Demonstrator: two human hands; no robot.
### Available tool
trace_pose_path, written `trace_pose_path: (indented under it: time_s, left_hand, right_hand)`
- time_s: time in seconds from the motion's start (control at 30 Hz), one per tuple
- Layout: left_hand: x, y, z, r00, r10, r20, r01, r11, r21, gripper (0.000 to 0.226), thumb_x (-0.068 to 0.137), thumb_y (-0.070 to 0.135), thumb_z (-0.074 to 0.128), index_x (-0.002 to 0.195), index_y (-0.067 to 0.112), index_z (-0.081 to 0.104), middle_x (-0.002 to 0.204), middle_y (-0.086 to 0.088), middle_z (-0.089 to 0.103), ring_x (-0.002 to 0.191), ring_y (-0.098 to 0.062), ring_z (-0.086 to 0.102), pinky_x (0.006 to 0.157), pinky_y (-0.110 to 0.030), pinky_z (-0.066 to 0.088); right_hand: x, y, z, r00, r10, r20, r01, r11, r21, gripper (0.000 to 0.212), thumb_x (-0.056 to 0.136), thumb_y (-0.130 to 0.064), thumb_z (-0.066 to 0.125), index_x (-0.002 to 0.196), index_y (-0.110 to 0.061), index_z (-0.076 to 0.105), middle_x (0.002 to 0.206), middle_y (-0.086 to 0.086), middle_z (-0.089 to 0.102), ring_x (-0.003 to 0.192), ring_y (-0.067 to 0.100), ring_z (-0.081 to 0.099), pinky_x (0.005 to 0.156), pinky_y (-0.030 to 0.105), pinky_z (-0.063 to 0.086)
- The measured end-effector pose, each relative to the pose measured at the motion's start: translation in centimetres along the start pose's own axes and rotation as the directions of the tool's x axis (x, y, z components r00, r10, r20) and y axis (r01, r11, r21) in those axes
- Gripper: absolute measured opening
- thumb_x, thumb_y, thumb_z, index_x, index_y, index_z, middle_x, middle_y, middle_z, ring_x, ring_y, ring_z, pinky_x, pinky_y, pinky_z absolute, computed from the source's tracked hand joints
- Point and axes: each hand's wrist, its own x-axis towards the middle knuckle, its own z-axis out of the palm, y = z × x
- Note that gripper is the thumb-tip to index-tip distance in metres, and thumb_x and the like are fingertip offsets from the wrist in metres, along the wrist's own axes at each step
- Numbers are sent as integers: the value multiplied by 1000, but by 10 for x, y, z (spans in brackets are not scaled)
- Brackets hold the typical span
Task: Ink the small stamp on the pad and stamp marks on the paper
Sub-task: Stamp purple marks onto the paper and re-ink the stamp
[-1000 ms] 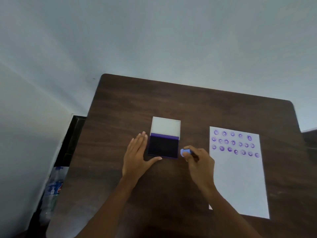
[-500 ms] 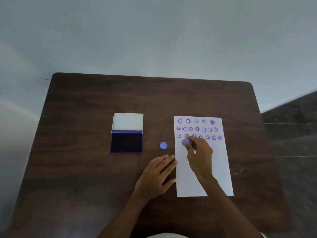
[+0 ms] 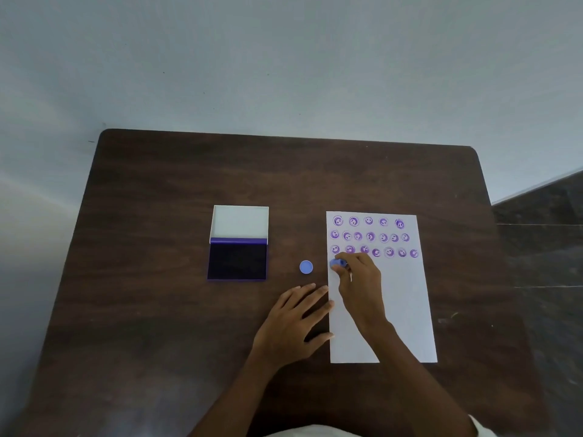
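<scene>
A white sheet of paper (image 3: pixel 400 310) lies on the right half of the dark wooden table (image 3: pixel 157 310), with three rows of purple smiley marks across its top. My right hand (image 3: pixel 359 285) pinches the small blue stamp (image 3: pixel 337 263) and holds it down near the paper's left edge, just under the third row. My left hand (image 3: pixel 295 323) lies flat with fingers spread, its fingertips on the paper's left edge. The ink pad (image 3: pixel 237 261) sits open to the left, dark purple, its white lid (image 3: pixel 240 223) folded back.
A round blue cap (image 3: pixel 306 267) lies on the table between the ink pad and the paper. A pale wall stands behind the table's far edge. Dark floor shows at the right.
My right hand carried the stamp from beside the ink pad over to the paper. My left hand left the pad's side and settled by the paper's edge. The view swung right.
</scene>
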Motion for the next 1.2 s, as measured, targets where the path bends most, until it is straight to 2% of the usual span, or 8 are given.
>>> trace_pose_path:
  time_s: [0.2,0.33,0.63,0.87,0.97,1.07,1.13,1.2]
  left_hand:
    - [0,1,-1,999,-15,31,15,1000,-20,56,95,63,47,140,31,54,154,3,45,144,-19,37,117,-41,28]
    - [0,1,1,1000,-14,27,14,1000,-16,56,95,64,47,140,31,54,154,3,45,143,-19,38,117,-41,29]
    - [0,0,6,1000,-21,-11,21,1000,-13,54,94,64,46,137,33,57,153,5,46,142,-18,38,116,-39,25]
    - [-1,2,0,999,-28,39,28,999,-23,56,95,64,45,140,33,54,155,5,43,145,-18,35,118,-40,27]
    - [0,2,-1,999,-24,39,25,1000,-17,55,95,64,45,139,33,55,155,6,42,145,-17,35,118,-41,30]
    - [-1,2,-2,999,-20,38,20,1000,-8,55,95,65,45,139,33,55,156,6,41,145,-16,34,118,-40,29]
    - [-2,2,-2,1000,-14,20,14,1000,-11,56,95,64,45,140,32,55,157,6,40,145,-17,34,118,-40,30]
    - [-2,2,-2,1000,-2,-5,2,999,-38,56,95,63,46,140,31,54,157,5,40,145,-17,35,117,-41,32]
  right_hand:
    - [-3,-5,5,995,-52,87,67,982,-178,33,79,-4,74,109,1,61,101,19,61,91,28,62,74,35,57]
    - [-1,6,8,978,-189,84,206,937,-283,42,61,4,85,97,-1,63,87,18,64,77,28,65,62,33,57]
    - [0,22,15,942,-335,15,326,907,-267,46,62,5,83,104,3,64,86,16,63,78,26,63,63,32,58]
    - [-4,14,8,946,-321,38,318,904,-285,49,62,3,85,106,1,64,93,17,66,84,28,65,68,34,58]
    - [-3,5,0,970,-241,44,244,941,-233,43,66,3,82,106,0,65,98,17,67,89,28,66,75,28,53]
    - [-7,-1,-20,988,-60,-141,57,998,-23,31,76,-1,76,106,0,67,97,13,69,84,20,64,77,17,45]
    - [-10,0,-39,962,75,-263,-39,989,140,20,83,-12,72,102,-7,70,93,6,72,78,11,62,70,11,44]
    - [-12,2,-56,936,210,-281,-131,952,275,15,86,-21,69,99,-15,71,92,3,74,75,11,64,63,16,48]
